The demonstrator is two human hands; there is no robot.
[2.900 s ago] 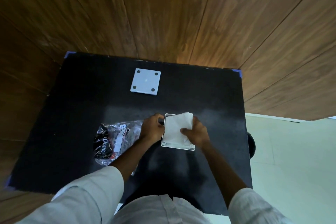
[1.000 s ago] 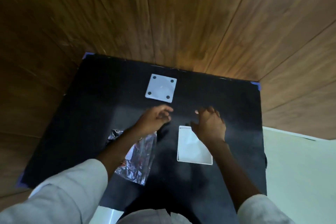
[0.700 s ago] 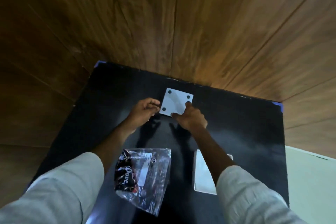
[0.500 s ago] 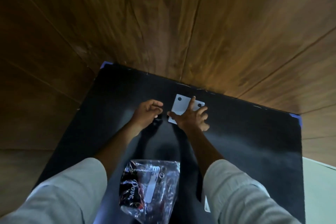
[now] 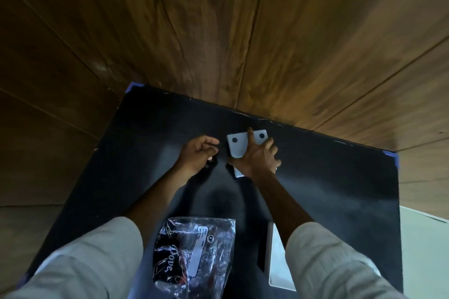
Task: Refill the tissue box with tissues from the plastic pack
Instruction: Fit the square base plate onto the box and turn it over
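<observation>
The white square lid point(image 5: 237, 149) with black dots at its corners lies near the far edge of the black table point(image 5: 340, 189). My right hand point(image 5: 258, 160) is spread over it, index finger across the top and thumb at its near corner, gripping it. Just left of the lid, my left hand point(image 5: 196, 155) rests with fingers curled in, holding nothing. The crinkled clear plastic pack point(image 5: 194, 252) lies near me between my forearms. The white tissue box point(image 5: 277, 262), filled with white tissue, sits to its right, partly hidden by my right sleeve.
A wood-panelled wall point(image 5: 218, 31) rises right behind the table's far edge. Blue tape marks the table's far corners point(image 5: 394, 156). A pale floor point(image 5: 425, 250) shows past the right edge.
Both hands left the tissue box and reached to the far lid. My right hand has settled over the lid and closed on it; my left hand stopped beside it. My view shifted forward.
</observation>
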